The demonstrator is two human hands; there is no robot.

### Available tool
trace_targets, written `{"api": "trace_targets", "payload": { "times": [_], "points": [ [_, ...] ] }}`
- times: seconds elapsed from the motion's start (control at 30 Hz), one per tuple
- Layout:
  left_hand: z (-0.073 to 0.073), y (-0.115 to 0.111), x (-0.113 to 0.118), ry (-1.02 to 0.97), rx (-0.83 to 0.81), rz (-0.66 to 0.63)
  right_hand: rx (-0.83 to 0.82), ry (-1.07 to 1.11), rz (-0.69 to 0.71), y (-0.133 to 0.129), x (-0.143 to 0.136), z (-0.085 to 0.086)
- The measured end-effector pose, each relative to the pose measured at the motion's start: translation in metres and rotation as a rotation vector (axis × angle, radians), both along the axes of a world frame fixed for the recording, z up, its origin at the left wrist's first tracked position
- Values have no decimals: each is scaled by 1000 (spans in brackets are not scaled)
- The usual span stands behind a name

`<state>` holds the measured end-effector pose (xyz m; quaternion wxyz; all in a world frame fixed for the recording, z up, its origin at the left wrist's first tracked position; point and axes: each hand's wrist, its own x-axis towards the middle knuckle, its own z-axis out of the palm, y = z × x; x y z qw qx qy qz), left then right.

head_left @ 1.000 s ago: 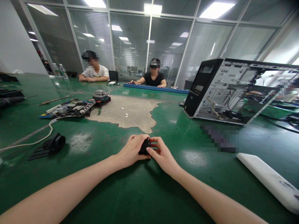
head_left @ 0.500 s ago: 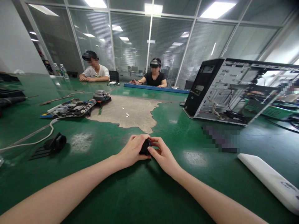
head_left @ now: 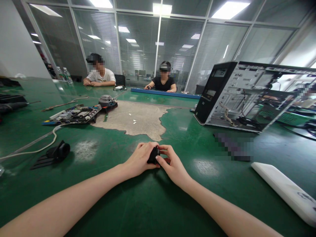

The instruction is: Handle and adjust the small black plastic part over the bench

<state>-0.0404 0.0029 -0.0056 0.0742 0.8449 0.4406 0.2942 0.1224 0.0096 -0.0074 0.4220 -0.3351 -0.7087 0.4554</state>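
Observation:
A small black object [head_left: 153, 156] is held between both hands just above the green table [head_left: 123, 204], near the middle of the view. My left hand [head_left: 141, 157] wraps round its left side, with the fingers over the top and the thumb below. From the right, my right hand [head_left: 172, 162] pinches the object's edge with the thumb and fingertips. Fingers cover much of the object, so its full shape is hidden. Beyond the hands lies a torn beige patch [head_left: 138, 120] on the tabletop with small white scraps.
An open computer case [head_left: 214, 93] stands at the right, a white bar [head_left: 283, 192] nearer me. On the left are a circuit board [head_left: 74, 115], a round fan part [head_left: 107, 101], a black bracket [head_left: 58, 151] and a pale cable [head_left: 53, 138]. Two people sit across the table.
My hands and the black object have barely moved. Across the table, the hand of the person in black has shifted slightly to the right.

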Motion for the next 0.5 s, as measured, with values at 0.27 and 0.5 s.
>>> {"api": "trace_targets", "payload": {
  "times": [0.27, 0.5],
  "points": [
    [0, 0, -1, 0, 10, -3, 50, -40, 5, 0, 1, 1],
    [-1, 0, 0, -2, 19, -5, -66, -9, 26, 2, 0, 0]
  ]
}}
